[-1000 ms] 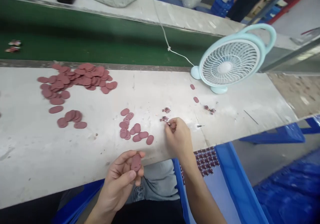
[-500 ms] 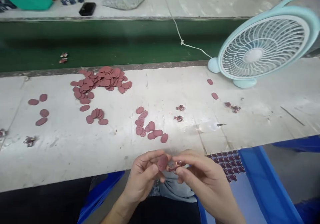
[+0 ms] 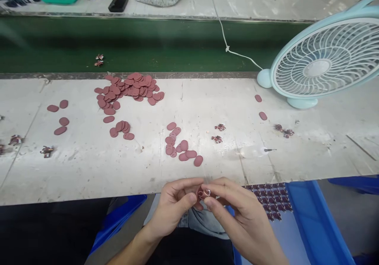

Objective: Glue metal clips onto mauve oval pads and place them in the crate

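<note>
In front of my lap, my left hand [image 3: 174, 207] pinches a dark red oval disc [image 3: 199, 193], now mostly covered by fingers. My right hand [image 3: 235, 209] grips a small brown-and-white figure piece [image 3: 206, 192] between thumb and fingertips, held against the disc. Just beyond my hands lies a loose group of red oval discs [image 3: 191, 154]. Two similar small figures [image 3: 220, 127] sit to the right of that group. Farther back on the bench is a large heap of the same discs [image 3: 136, 86].
A light blue fan [image 3: 318, 67] stands at the right, its white cord [image 3: 220, 24] running back. By my right arm is a blue tray [image 3: 314, 217] holding rows of dark red pieces [image 3: 271, 198]. A dropper-like bottle [image 3: 254, 151] lies on the white bench [image 3: 118, 174].
The small figure in my right hand has come up against the disc in my left, where a gap showed before. The disc has turned and is more hidden. The view has shifted left.
</note>
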Demonstrator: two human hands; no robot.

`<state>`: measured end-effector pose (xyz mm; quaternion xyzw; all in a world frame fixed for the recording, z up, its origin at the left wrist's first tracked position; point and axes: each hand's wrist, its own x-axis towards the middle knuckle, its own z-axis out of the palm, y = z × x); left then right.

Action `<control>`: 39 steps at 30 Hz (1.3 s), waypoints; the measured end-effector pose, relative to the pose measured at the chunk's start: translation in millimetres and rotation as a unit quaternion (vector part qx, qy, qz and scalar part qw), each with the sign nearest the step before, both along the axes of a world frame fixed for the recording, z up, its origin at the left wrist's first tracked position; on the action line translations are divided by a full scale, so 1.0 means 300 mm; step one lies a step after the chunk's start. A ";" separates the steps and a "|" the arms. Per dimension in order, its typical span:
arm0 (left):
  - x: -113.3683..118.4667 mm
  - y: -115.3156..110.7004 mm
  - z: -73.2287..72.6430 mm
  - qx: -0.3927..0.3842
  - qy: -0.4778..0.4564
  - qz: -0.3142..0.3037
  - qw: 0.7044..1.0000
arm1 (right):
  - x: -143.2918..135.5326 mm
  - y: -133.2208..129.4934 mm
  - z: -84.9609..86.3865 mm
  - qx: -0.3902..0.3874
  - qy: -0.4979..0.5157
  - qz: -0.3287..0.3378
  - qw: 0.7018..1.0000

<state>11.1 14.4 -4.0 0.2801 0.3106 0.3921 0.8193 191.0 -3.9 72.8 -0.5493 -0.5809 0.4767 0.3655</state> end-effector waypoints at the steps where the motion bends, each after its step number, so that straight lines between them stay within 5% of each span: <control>1: 0.002 0.000 0.001 -0.003 0.001 -0.001 1.000 | 0.002 0.001 0.000 0.000 -0.004 0.004 1.000; 28: 0.058 0.017 0.048 -0.019 0.058 0.087 0.994 | -0.042 0.014 -0.080 -0.024 0.124 -0.107 0.986; 34: 0.044 0.017 0.059 0.030 0.076 0.060 0.995 | -0.002 -0.009 -0.124 -0.110 0.290 -0.161 0.937; 37: 0.000 0.060 0.077 0.131 0.214 0.048 0.967 | 0.090 -0.053 -0.162 -0.148 0.345 -0.222 0.900; 39: -0.031 0.116 0.083 0.279 0.356 0.049 0.891 | 0.180 -0.097 -0.186 -0.147 0.349 -0.268 0.886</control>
